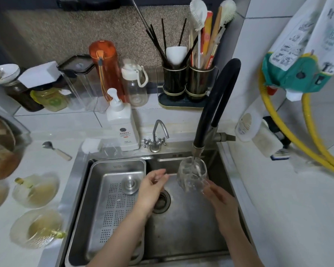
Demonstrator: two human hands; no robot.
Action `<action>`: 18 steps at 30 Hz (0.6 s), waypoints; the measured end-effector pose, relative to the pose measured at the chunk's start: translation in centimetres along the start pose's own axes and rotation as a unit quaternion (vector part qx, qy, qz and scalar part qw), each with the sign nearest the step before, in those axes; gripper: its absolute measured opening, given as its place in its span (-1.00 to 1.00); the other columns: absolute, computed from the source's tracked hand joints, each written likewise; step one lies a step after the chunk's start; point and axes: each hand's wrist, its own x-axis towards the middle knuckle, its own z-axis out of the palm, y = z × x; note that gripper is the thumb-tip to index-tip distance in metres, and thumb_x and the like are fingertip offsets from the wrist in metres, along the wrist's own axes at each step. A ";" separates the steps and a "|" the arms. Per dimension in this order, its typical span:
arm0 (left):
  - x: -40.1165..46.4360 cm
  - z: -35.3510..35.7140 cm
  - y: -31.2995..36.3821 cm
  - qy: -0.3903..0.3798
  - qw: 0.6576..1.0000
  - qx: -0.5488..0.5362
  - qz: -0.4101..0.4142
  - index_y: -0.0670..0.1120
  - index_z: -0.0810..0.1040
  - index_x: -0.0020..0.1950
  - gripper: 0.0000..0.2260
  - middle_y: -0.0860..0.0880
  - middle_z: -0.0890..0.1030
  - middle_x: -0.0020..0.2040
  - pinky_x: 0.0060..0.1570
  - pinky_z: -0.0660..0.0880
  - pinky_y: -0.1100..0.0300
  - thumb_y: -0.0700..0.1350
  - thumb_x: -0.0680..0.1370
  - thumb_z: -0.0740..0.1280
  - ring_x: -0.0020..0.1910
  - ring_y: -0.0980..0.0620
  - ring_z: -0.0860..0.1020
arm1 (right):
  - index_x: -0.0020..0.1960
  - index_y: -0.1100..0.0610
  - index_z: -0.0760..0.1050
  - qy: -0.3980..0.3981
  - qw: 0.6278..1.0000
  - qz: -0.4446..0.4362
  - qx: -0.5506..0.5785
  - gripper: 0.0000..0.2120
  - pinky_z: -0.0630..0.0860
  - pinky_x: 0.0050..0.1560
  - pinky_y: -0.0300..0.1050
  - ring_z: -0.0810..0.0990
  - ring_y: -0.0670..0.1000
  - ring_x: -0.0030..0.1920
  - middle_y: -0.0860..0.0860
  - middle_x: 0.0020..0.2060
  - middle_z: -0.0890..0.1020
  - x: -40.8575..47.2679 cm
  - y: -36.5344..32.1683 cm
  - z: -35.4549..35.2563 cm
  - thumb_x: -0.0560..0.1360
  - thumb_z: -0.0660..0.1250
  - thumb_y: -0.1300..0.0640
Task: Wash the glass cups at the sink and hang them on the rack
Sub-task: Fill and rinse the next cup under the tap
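Observation:
My right hand point(219, 199) grips a clear glass cup point(191, 175) by its base and holds it tilted over the sink point(191, 234), its mouth under the spout of the black faucet point(214, 112). A thin stream of water runs into the cup. My left hand point(151, 186) hovers just left of the cup above the drain point(162, 201), fingers relaxed and extended toward the glass, holding nothing. No rack for hanging cups is clearly visible.
A steel perforated tray point(112, 205) fills the sink's left half. A soap pump bottle point(121, 122) and a small tap point(156, 137) stand behind the sink. Dirty glass dishes point(36, 189) and a spoon point(56, 150) lie on the left counter. Utensil holders point(187, 81) stand at the back.

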 end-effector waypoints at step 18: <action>-1.3 1.6 -0.9 -0.101 0.991 0.054 0.073 -0.02 0.45 0.32 -0.48 0.04 0.60 0.17 0.30 0.44 0.05 -0.15 0.40 0.51 0.22 0.10 0.52 | -0.20 -0.18 0.61 0.018 0.998 -0.065 0.004 -0.81 0.51 0.01 -0.26 0.63 -0.20 -0.06 -0.15 -0.06 0.69 -2.3 -2.1 1.2 0.47 0.40 0.12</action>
